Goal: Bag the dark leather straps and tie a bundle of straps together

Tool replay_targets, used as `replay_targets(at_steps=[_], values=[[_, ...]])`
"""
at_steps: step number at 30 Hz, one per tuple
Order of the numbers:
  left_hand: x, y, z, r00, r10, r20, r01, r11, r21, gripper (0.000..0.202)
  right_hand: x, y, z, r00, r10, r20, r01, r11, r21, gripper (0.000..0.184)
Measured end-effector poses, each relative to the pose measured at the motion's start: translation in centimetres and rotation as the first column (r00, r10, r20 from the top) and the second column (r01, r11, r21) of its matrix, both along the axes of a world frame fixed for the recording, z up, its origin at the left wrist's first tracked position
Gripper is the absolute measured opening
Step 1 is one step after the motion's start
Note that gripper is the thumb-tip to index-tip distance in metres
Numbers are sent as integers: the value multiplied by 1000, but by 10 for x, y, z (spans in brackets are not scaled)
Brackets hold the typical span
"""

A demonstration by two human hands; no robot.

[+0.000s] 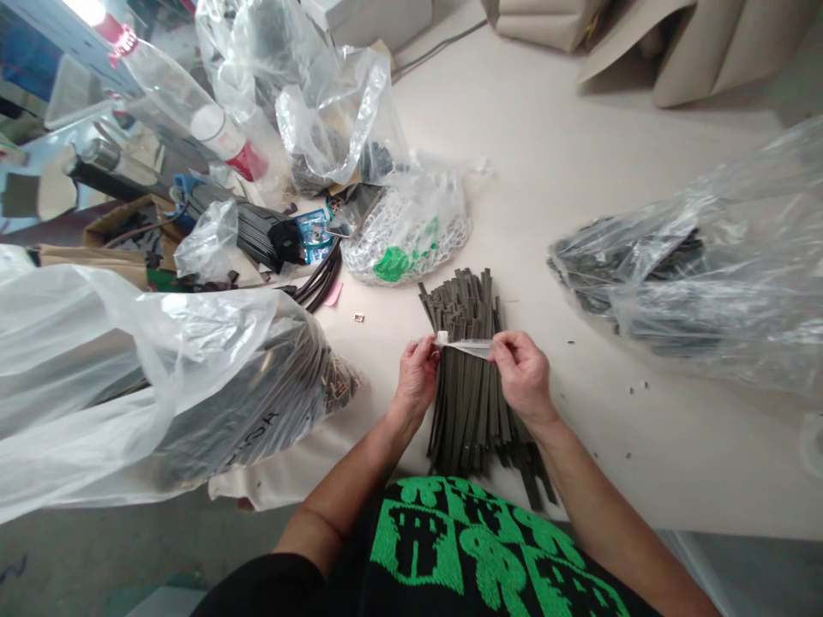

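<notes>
My left hand (pixel 417 368) and my right hand (pixel 522 367) hold a thin, whitish, translucent strip (pixel 472 346) stretched between them. It looks like clear tape, though I cannot be sure. A small white piece (pixel 442 337) stands at its left end, by my left fingertips. Both hands are closed in a pinch. Below the strip lies a pile of dark grey-brown flat strips (pixel 472 411), fanned along the table and pointing away from me. Whether the strip touches the pile I cannot tell.
Left lies a large clear bag (pixel 257 411) of dark strips; right, another plastic bag (pixel 681 274) with dark contents. Beyond the pile sits a bag of white mesh-like material (pixel 417 231). A small metal piece (pixel 358 318) and tiny bits lie on the table (pixel 527 171). A bottle (pixel 212 128) stands back left.
</notes>
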State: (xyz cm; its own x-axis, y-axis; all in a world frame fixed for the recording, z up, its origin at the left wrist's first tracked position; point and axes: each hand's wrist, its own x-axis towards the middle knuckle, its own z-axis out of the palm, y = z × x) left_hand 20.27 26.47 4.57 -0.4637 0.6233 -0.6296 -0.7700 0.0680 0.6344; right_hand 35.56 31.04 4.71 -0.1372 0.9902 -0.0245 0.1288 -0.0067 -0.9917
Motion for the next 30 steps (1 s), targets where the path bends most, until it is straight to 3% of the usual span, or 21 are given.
replay_targets(at_steps=[4, 7, 10, 14, 17, 21, 25, 30], values=[[0, -2, -2, 1000, -3, -22, 3, 1000, -21, 40, 14, 4, 6, 998, -50, -39, 51, 999, 15, 18], [2, -2, -1, 998, -18, -52, 17, 1000, -25, 38, 2, -2, 7, 996, 53, 77, -64, 987, 145, 13], [3, -2, 1, 993, -67, -101, 66, 998, -6, 35, -21, -7, 3, 942, 165, 291, -250, 926, 283, 12], [2, -2, 5, 953, -131, -274, 134, 991, -9, 33, -39, -8, -6, 841, 30, 540, -317, 836, 447, 12], [3, -2, 9, 926, -150, -347, 147, 989, -34, 33, -39, -5, -8, 840, -3, 543, -343, 773, 534, 15], [6, 8, 11, 960, -148, -236, 142, 989, -40, 34, -35, 0, -17, 868, 22, 496, -360, 717, 597, 14], [8, 19, 12, 991, -92, -92, 88, 995, -45, 37, -38, 8, -26, 942, 96, 321, -270, 783, 561, 18], [12, 19, 7, 998, -70, -9, 69, 997, -32, 39, -34, 13, -19, 969, 160, 190, -220, 908, 357, 27]])
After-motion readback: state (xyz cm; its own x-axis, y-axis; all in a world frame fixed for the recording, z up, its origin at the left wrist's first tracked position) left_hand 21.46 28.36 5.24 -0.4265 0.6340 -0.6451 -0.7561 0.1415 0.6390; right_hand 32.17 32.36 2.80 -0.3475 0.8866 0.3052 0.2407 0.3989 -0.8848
